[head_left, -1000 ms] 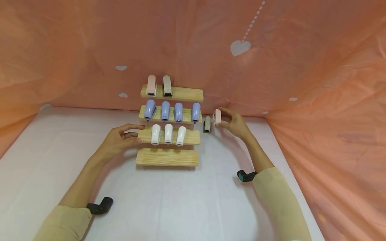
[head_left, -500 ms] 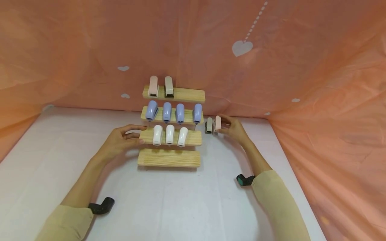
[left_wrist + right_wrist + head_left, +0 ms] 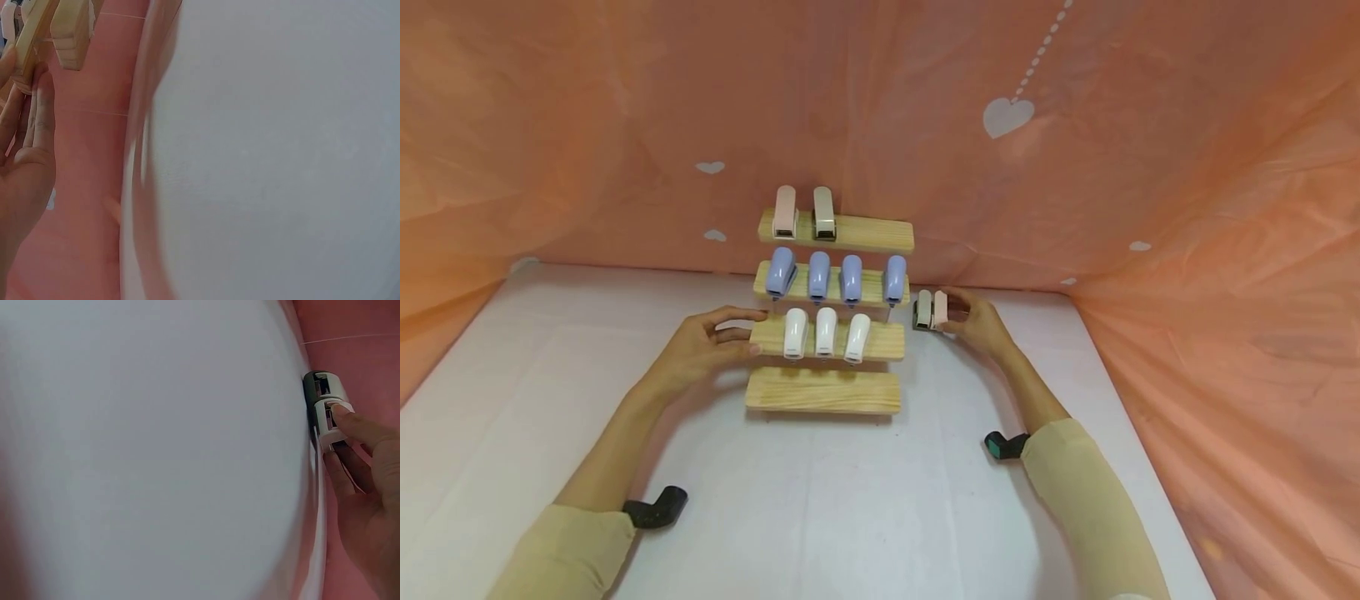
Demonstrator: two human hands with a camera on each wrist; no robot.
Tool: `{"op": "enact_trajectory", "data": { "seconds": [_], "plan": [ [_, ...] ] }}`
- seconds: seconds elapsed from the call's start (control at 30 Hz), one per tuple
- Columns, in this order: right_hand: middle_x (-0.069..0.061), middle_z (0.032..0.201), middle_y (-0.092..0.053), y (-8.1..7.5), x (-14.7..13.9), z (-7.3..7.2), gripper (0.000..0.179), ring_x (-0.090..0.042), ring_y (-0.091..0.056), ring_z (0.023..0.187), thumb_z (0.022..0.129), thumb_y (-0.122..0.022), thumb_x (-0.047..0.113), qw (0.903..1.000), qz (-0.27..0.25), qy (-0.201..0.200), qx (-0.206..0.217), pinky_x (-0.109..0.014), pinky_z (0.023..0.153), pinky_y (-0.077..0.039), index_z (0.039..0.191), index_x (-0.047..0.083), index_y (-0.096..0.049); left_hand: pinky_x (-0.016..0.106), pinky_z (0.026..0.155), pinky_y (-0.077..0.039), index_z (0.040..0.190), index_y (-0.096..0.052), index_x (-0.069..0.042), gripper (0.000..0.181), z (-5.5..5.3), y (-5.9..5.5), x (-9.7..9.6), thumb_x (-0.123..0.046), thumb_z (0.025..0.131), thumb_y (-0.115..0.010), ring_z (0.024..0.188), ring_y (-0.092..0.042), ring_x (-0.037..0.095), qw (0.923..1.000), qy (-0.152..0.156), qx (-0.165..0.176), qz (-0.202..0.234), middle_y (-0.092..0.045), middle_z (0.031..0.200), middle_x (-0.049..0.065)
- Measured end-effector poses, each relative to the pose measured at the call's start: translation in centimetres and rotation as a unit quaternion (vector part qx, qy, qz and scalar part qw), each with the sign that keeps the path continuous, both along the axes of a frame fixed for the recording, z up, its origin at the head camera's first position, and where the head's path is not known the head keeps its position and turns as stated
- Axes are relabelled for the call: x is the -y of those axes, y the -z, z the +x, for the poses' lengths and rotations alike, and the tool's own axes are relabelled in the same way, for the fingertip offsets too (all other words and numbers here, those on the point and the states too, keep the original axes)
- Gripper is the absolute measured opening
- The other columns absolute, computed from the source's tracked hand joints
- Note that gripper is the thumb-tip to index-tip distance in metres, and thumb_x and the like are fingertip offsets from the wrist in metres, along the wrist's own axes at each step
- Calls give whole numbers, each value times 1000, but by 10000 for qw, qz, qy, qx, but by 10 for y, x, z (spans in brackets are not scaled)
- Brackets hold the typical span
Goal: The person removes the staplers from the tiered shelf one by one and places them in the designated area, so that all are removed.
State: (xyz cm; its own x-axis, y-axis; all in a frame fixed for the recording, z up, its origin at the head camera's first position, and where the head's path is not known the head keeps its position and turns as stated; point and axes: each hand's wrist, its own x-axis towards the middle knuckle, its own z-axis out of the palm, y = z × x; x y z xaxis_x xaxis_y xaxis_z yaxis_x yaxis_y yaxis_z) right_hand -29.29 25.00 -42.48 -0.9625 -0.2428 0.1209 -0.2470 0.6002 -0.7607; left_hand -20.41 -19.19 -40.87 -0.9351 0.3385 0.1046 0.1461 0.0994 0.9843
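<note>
In the head view, my right hand (image 3: 983, 325) pinches a small pink stapler (image 3: 940, 309) between thumb and fingers. The stapler stands on the table side by side with a grey-green stapler (image 3: 923, 308); in the right wrist view the pink stapler (image 3: 330, 423) touches its neighbour. My left hand (image 3: 696, 354) holds the left end of a tiered wooden rack (image 3: 883, 342) at its second board from the bottom. The left wrist view has the thumb and fingers on either side of that board end (image 3: 31, 47).
On the rack's top board are a pink stapler (image 3: 785, 212) and a grey-green one (image 3: 823, 214). Several blue staplers (image 3: 851, 279) line the board below, then three white staplers (image 3: 826, 332). Orange cloth (image 3: 1000, 192) hangs behind the white table (image 3: 850, 517).
My right hand has lowered the pink stapler and moved it left against the grey-green stapler. The left hand keeps its hold on the rack.
</note>
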Motion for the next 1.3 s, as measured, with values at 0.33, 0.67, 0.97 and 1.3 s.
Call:
{"op": "enact_trajectory", "data": {
  "seconds": [0.33,0.67,0.97,1.3],
  "plan": [
    [-27,134,-56,8,0,0,68,-38,-59,120,82,-78,-5,9979,-602,-112,222,-40,101,-49,143,-4,-47,25,86,-56,131,-58,1,47,-1,0,0,-6,87,-76,103,-67,10,9999,50,99,85,-64,124,9],
    [-25,137,-55,-2,2,1,74,-37,-58,122,83,-78,1,9988,-313,47,370,-41,103,-48,147,-3,-42,25,86,-56,130,-60,0,48,-3,-1,0,-8,87,-78,106,-67,10,10000,32,85,10,-62,128,8],
    [-21,141,-53,-15,0,0,66,-36,-52,130,86,-77,6,9996,-190,191,-113,-42,109,-42,145,0,-47,25,86,-56,130,-58,1,47,-3,-3,-1,-6,87,-77,104,-67,10,10000,35,82,11,-63,127,8],
    [-28,135,-55,-56,23,17,52,-43,-51,128,87,-73,-4,9892,-1340,-81,-594,-54,106,-41,135,-11,-53,25,84,-56,128,-59,2,45,-5,-3,-1,-5,87,-77,102,-68,10,9999,100,18,-40,-64,124,10]
  ]
}}
